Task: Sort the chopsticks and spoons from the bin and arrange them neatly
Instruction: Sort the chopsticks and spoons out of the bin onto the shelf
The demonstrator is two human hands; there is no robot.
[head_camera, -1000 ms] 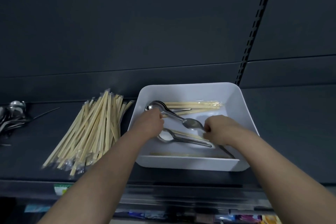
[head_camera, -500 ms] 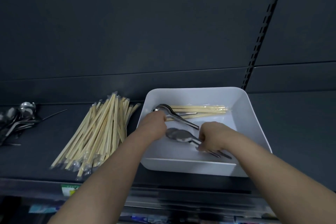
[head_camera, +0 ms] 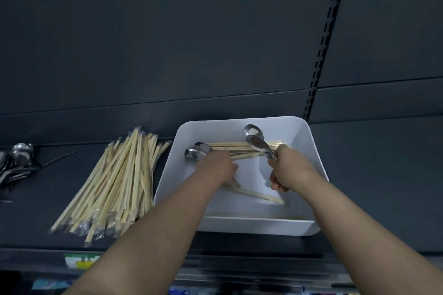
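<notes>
Right hand (head_camera: 287, 170) clenched on raised spoons (head_camera: 257, 145), bowls up, upper right of bin (head_camera: 308, 141). Left hand (head_camera: 215, 167) appears closed round low spoons (head_camera: 197, 151), centre-left of bin. Risk: smooth steel handles slip, clatter back; chopsticks (head_camera: 230, 151) beneath snag, get dragged out.

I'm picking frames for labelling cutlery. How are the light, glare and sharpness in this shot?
Head view: dim overall, the white bin brightest; glare spots on the spoons the right hand grips; the loose chopsticks on the bin floor smear with blur; wide-angle lens bends the slotted upright.
</notes>
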